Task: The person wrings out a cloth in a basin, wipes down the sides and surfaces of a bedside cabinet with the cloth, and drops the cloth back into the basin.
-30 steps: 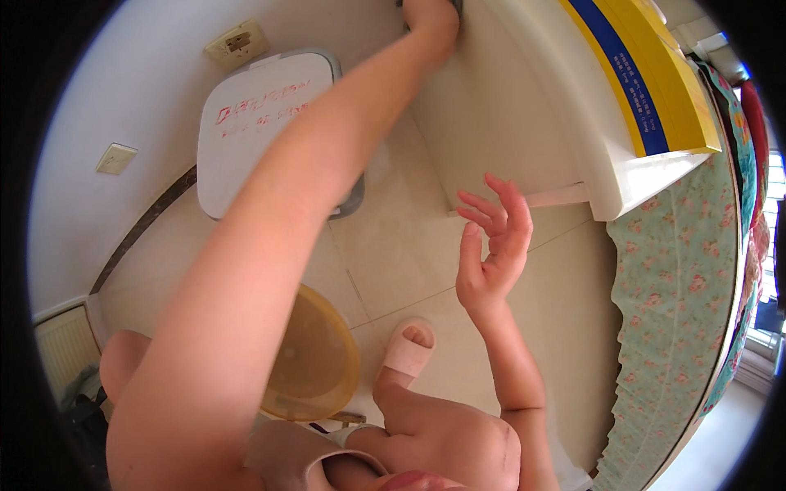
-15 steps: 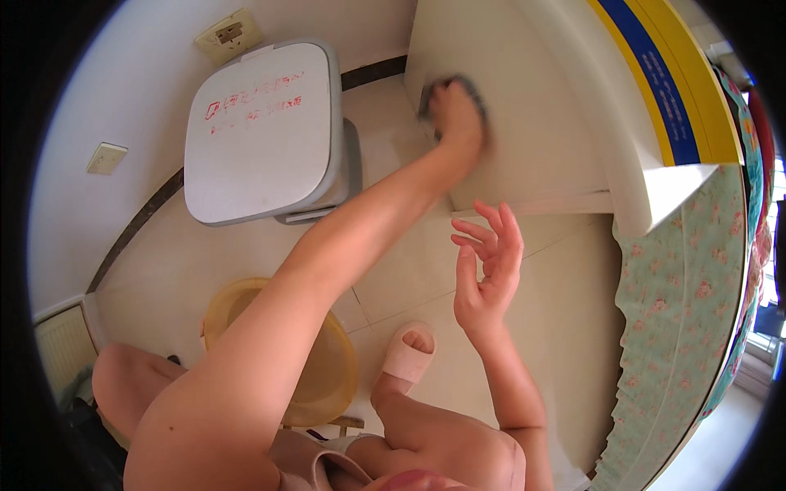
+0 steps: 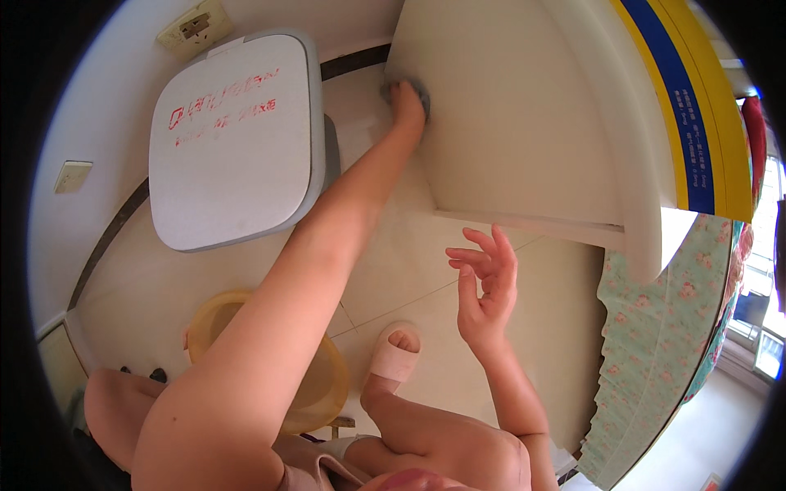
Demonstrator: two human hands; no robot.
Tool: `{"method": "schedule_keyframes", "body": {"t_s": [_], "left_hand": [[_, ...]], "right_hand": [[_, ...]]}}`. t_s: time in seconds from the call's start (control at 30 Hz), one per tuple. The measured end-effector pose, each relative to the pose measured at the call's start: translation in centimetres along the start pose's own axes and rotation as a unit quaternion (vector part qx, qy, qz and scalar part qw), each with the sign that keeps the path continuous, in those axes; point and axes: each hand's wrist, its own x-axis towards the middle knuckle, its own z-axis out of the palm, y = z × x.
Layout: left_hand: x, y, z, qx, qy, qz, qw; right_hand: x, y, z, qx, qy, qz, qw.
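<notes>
At the far middle, my left hand (image 3: 407,100) is closed around a dark grey cloth (image 3: 424,96), only partly visible past the fingers. It presses the cloth against the left border of a cream-white panel (image 3: 516,123), the upright end of a bed. My left arm stretches across the view from the lower left. My right hand (image 3: 487,290) hangs in the air just in front of the panel's lower edge. Its fingers are spread and slightly curled, with nothing in them.
A grey-white lidded bin (image 3: 237,147) with red marks stands left of my left forearm. Below that arm is a yellow plastic basin (image 3: 332,376), partly hidden. Wall sockets (image 3: 195,28) are at the upper left. A green floral bed skirt (image 3: 647,344) hangs at the right.
My left hand has slid the cloth leftward over the panel to its far left border. The whole view has shifted a little. My right hand keeps its spread pose.
</notes>
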Motion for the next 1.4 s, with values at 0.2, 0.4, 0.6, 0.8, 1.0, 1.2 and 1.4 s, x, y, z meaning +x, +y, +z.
{"method": "schedule_keyframes", "body": {"t_s": [0.2,0.4,0.6,0.8,1.0,1.2,1.4], "left_hand": [[-6.2,-1.7,1.4,0.297,-0.019,0.099,0.95],[-22.9,8.6,4.3,0.189,-0.099,0.377,0.901],[-21.3,3.0,-1.0,0.161,-0.258,0.484,0.82],[-15.0,-2.0,-4.8,0.223,-0.248,0.392,0.858],[-14.9,4.6,-0.9,0.122,-0.175,0.255,0.943],[-18.0,12.4,3.2,-0.036,-0.201,0.259,0.944],[-23.4,12.9,2.4,0.076,-0.255,0.467,0.843]], "right_hand": [[-0.6,-0.1,1.3,-0.023,-0.015,0.015,1.0],[-0.5,0.1,0.7,-0.05,0.029,0.005,0.998],[-2.8,1.7,0.0,-0.1,-0.011,0.109,0.989],[-2.6,0.7,1.3,-0.031,0.027,0.083,0.996],[-3.3,0.3,1.5,-0.028,0.009,0.094,0.995],[-3.2,-0.4,-0.1,-0.017,0.03,0.088,0.995],[-3.4,-0.1,-1.1,-0.021,0.036,0.093,0.995]]}}
